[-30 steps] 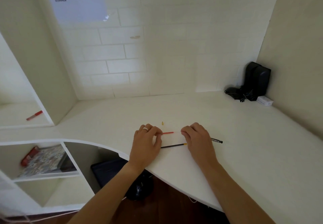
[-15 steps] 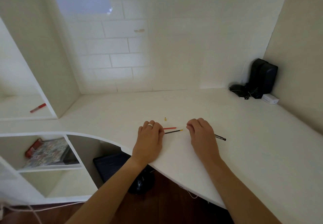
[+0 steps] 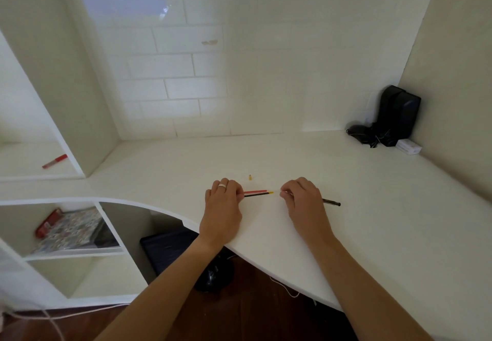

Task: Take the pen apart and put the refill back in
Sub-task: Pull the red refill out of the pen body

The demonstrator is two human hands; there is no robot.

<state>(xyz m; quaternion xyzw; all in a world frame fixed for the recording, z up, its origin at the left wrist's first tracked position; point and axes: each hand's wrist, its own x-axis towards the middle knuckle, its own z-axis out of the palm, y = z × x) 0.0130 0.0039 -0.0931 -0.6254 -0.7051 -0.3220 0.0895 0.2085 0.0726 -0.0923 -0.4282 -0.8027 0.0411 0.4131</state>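
Observation:
On the white desk (image 3: 372, 207) my left hand (image 3: 222, 207) pinches the left end of a thin black refill (image 3: 255, 194) with a yellow tip. A red refill (image 3: 254, 191) lies touching it along the far side. A short gap right of the yellow tip, my right hand (image 3: 304, 198) is closed over the pen barrel (image 3: 331, 202). Only the barrel's dark end pokes out to the right, and its open mouth is hidden under my fingers. A tiny yellow pen part (image 3: 250, 177) lies alone just beyond the two hands.
A black device with cables (image 3: 398, 114) and a small white box (image 3: 408, 147) sit in the back right corner. A red marker (image 3: 54, 161) lies on the left shelf. Books (image 3: 72, 230) fill a cubby at the left, and a dark bag (image 3: 170, 250) sits under the desk edge.
The black refill has swung from its lower, slanted position up beside the red refill, its yellow tip now aimed at my right hand. Both hands stay near each other.

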